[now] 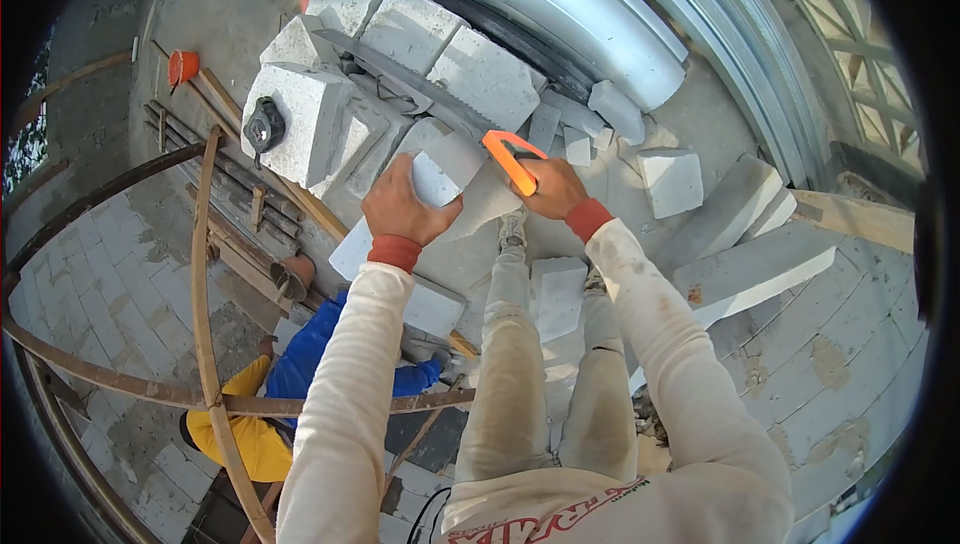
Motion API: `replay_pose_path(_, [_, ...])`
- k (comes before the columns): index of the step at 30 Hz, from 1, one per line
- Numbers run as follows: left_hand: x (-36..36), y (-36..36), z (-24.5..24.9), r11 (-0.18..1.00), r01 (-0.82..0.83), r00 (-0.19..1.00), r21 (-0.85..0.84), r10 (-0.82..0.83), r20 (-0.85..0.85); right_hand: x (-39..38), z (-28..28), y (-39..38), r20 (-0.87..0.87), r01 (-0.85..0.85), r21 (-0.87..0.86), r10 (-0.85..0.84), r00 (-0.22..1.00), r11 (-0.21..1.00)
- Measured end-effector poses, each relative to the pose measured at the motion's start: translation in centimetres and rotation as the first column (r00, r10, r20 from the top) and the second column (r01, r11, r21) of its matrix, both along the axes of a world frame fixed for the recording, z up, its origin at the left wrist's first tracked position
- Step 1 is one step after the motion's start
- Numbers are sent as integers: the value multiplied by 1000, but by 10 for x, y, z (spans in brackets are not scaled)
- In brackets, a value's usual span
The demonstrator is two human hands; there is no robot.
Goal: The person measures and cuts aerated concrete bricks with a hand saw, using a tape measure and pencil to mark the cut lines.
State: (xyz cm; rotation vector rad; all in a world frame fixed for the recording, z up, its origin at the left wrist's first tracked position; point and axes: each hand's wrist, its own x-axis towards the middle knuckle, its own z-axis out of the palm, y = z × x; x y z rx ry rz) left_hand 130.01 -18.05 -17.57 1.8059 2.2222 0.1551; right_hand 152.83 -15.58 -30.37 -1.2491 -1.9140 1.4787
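Clamping a handsaw handle (511, 165), right fingers (548, 182) have floor (618, 201) rightward; left fingers (402, 182) grip a white block (433, 180) edgewise (red shirt lettering (565, 521) below).

Both arms stretch forward from the bottom of the frame. The left arm (345, 374), in a long off-white sleeve, rises left of centre, leaning slightly right toward its red cuff (397, 252). The right arm (665, 324), its sleeve stained, slants from the lower right up toward the middle, also cuffed in red at the wrist.

The bare hands are near each other but apart, just above mid-frame. The left hand (405, 204) is back upward, fingers bent forward and thumb set off to the right in a clasp. The right hand (557, 190) is curled in a tight grip. Below, the left leg (510, 374) reaches higher in the frame than the right leg (600, 414).
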Motion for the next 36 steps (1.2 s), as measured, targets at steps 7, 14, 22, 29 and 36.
replay_pose_path(7, [-8,6,2,1000,-20,995,-3,20,94,-40,-50,47,389,-146,381,-16,921,913])
replay_pose_path(14, [-24,-3,8,999,-42,969,12,38,244,-35,-40,28,441,-231,292,83,894,928])
replay_pose_path(22, [-33,-10,4,997,-74,938,24,62,340,-51,35,-21,367,-11,12,6,930,1000])
replay_pose_path(29, [-31,-14,23,989,-138,921,-57,149,359,-42,69,-26,214,-37,-170,74,974,985])
replay_pose_path(36, [-33,-61,62,975,-221,940,-32,222,259,-11,175,51,197,-224,-158,253,947,962])
